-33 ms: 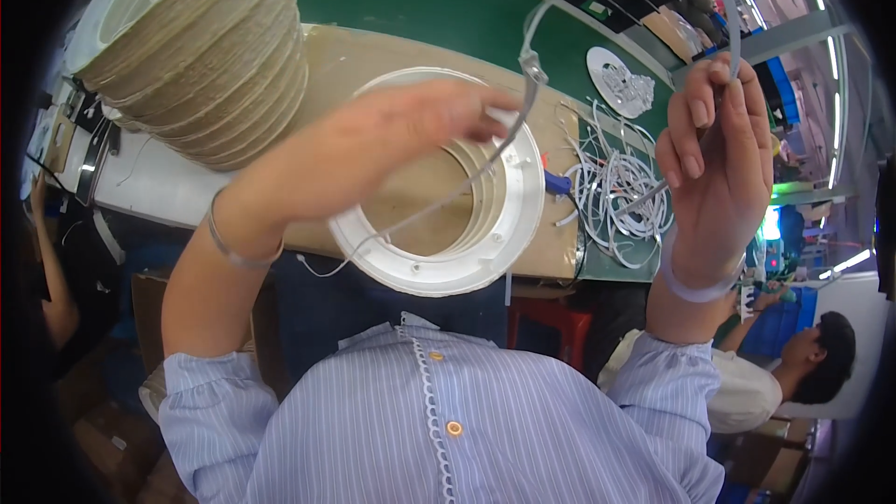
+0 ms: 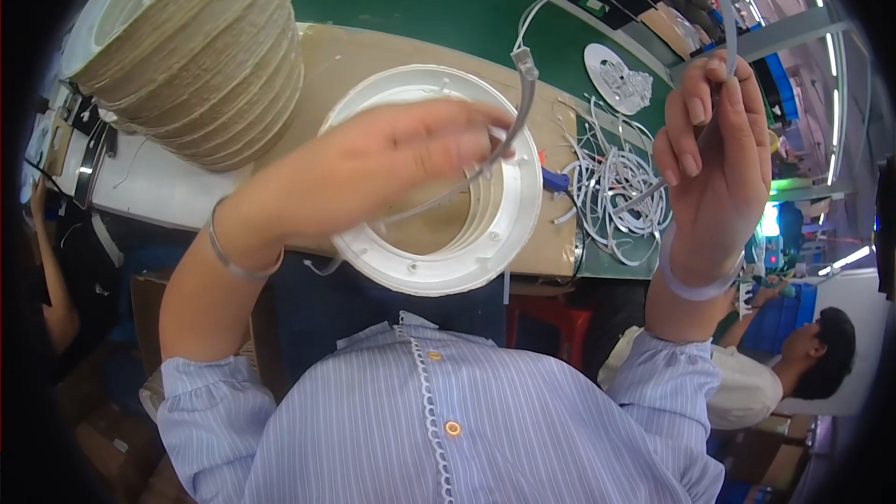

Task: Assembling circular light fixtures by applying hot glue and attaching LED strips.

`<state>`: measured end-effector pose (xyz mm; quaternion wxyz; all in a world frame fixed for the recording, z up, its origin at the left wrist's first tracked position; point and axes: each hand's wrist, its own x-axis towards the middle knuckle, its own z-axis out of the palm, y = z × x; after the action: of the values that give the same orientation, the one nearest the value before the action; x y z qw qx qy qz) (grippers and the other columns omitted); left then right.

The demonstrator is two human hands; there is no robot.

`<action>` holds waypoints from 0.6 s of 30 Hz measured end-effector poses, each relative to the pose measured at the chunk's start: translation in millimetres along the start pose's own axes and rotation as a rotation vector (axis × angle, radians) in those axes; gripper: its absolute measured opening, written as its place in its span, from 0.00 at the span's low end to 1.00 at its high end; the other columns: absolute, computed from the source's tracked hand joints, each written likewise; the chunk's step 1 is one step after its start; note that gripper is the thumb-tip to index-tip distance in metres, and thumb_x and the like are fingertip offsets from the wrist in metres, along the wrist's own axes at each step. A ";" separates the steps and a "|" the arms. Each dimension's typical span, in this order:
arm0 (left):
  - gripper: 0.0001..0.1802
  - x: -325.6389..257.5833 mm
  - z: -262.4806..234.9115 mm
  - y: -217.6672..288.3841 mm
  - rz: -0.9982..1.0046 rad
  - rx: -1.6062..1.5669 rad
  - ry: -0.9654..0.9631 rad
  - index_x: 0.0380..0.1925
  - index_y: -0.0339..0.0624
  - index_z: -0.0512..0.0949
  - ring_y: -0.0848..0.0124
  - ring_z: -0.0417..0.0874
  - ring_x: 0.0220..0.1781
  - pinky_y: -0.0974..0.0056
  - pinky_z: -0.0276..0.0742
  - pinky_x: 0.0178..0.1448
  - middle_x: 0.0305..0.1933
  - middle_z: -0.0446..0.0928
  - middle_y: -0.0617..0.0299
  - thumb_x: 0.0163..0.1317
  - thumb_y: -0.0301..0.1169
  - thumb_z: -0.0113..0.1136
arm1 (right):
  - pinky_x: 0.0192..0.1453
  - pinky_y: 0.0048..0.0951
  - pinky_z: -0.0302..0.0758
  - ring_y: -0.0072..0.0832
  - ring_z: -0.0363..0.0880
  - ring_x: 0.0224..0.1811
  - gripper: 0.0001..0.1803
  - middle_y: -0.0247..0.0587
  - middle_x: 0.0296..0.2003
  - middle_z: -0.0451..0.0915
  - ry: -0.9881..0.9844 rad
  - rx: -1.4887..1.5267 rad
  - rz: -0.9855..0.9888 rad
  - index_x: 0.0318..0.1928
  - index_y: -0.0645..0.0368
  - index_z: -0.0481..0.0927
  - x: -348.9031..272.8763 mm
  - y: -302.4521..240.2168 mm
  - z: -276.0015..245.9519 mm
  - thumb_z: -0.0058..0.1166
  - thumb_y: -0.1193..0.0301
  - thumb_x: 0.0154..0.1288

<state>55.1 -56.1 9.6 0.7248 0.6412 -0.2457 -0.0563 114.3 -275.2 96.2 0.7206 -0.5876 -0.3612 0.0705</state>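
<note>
My left hand (image 2: 420,145) reaches over a white plastic ring (image 2: 504,224) with a round opening, its fingers slightly blurred and closed on a flat, greyish LED strip (image 2: 525,107). A clear end piece (image 2: 525,63) joins that strip to thin white wires running up to the top right. Below the hand, the strip's tail passes across the ring's opening towards the table's front edge. Raised at the right, my right hand (image 2: 714,121) pinches a pale strip (image 2: 728,23) between thumb and fingers. This strip runs upward out of view, and a length shows below the fingers.
Stacked beige ribbed drums (image 2: 205,65) stand at the left. A tangle of white wires (image 2: 621,196), a blue-handled tool (image 2: 556,180) and a white disc with clear parts (image 2: 616,79) lie right of the ring. A red stool (image 2: 551,322) is below; a co-worker (image 2: 793,355) sits at the right.
My left hand's fingers have shifted slightly down along the strip and bent more round it. The strip's tail has swung a little. My right hand stays almost where it was.
</note>
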 end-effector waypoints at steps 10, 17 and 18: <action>0.07 -33.3 10.2 30.6 0.010 0.529 0.112 0.33 0.33 0.72 0.71 0.72 0.30 0.71 0.67 0.37 0.33 0.74 0.55 0.54 0.21 0.48 | 0.33 0.18 0.67 0.22 0.66 0.31 0.11 0.43 0.40 0.66 0.167 -0.316 -0.032 0.41 0.66 0.68 -22.6 4.4 -37.7 0.35 0.76 0.61; 0.09 -42.3 13.5 31.5 0.305 1.221 0.337 0.31 0.34 0.73 0.62 0.72 0.31 0.65 0.66 0.36 0.30 0.72 0.55 0.47 0.17 0.51 | 0.35 0.11 0.59 0.14 0.66 0.31 0.09 0.34 0.32 0.71 0.238 -0.887 -0.048 0.39 0.63 0.75 -43.1 13.4 -44.2 0.46 0.78 0.56; 0.09 -43.0 13.7 28.3 0.302 1.221 0.338 0.31 0.34 0.73 0.62 0.72 0.31 0.65 0.66 0.36 0.30 0.72 0.55 0.47 0.17 0.51 | 0.35 0.11 0.59 0.14 0.66 0.31 0.09 0.34 0.32 0.71 0.237 -0.885 -0.047 0.39 0.63 0.75 -47.4 15.9 -43.0 0.46 0.78 0.56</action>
<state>5.0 -46.6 25.3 0.2586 0.8962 -0.2035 0.2976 110.8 -329.6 59.1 0.4379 -0.8347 -0.2847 -0.1745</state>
